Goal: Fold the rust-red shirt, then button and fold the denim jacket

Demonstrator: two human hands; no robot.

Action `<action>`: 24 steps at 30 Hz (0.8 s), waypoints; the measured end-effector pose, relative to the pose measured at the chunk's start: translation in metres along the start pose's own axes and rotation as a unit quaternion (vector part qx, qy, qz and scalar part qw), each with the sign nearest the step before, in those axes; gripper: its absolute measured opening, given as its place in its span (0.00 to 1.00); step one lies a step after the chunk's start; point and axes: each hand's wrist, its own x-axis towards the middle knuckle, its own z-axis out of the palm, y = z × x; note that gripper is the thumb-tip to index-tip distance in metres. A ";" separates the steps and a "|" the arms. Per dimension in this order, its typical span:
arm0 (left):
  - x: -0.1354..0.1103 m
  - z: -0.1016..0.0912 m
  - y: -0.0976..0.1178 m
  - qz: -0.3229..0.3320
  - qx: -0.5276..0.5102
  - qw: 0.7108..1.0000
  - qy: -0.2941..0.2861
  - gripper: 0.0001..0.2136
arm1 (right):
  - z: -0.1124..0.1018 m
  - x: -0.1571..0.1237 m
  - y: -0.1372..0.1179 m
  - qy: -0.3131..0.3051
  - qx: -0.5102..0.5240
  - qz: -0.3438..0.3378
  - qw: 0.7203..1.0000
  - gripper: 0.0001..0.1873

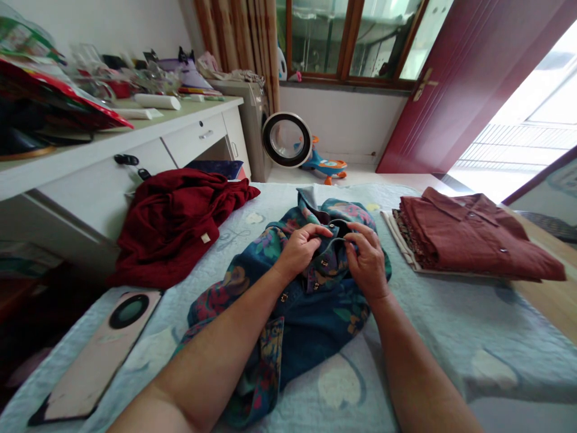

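A blue floral shirt [311,313] with gold buttons lies spread on the pale blue bed cover [442,325] in front of me. My left hand [303,248] pinches the shirt's front edge near the collar, fingers closed on the cloth. My right hand [367,257] grips the opposite edge of the same opening, fingers curled on the fabric. Both hands meet over the top button area, almost touching each other.
A crumpled dark red garment [175,222] lies at the left of the bed. A folded stack of rust-red clothes [469,237] sits at the right. A phone [101,352] rests at the near left edge. A cluttered white desk [135,144] stands left; a toy [327,165] is on the floor.
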 end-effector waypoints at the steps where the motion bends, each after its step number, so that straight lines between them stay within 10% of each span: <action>1: -0.001 0.001 0.003 0.007 0.013 1.000 -0.010 0.08 | 0.000 0.000 -0.001 -0.004 0.011 -0.002 1.000 0.09; 9: -0.007 0.010 0.001 0.057 0.186 0.981 -0.007 0.06 | 0.000 0.000 0.001 -0.032 -0.012 0.010 0.999 0.07; 24: -0.005 0.010 -0.011 0.028 0.086 0.995 -0.034 0.23 | 0.004 -0.002 0.005 -0.047 -0.068 0.029 0.996 0.10</action>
